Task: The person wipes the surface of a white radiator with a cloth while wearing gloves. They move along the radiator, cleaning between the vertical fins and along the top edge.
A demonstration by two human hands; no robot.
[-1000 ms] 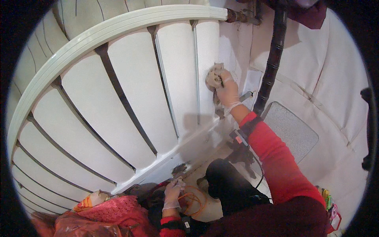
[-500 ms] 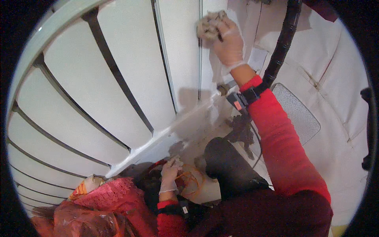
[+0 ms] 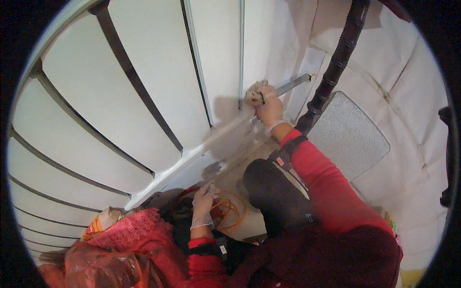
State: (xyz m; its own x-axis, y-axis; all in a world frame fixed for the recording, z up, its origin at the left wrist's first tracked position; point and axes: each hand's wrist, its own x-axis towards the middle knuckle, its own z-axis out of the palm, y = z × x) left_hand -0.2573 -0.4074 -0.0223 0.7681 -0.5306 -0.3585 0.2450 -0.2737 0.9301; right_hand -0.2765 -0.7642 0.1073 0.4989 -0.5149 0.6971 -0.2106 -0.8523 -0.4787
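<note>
My right hand, in a thin clear glove, grips a crumpled, dirty whitish rag. The rag is pressed to the lower right end of a white radiator, beside a grey pipe that runs to the wall. Lower down, my left hand is gloved too, its fingers drawn together beside a tangled orange cord. What those fingers hold, if anything, I cannot make out.
A dark ribbed pole slants past my right arm. Behind it stands a pale speckled panel against creased white wall covering. Pink lacy cloth and a reddish plastic bag lie at lower left. My dark-clad knee is bent below the radiator.
My right hand has brought the rag down the radiator's right end to its lower edge, uncovering the wall above. My left hand has shifted slightly up and stays by the cord.
</note>
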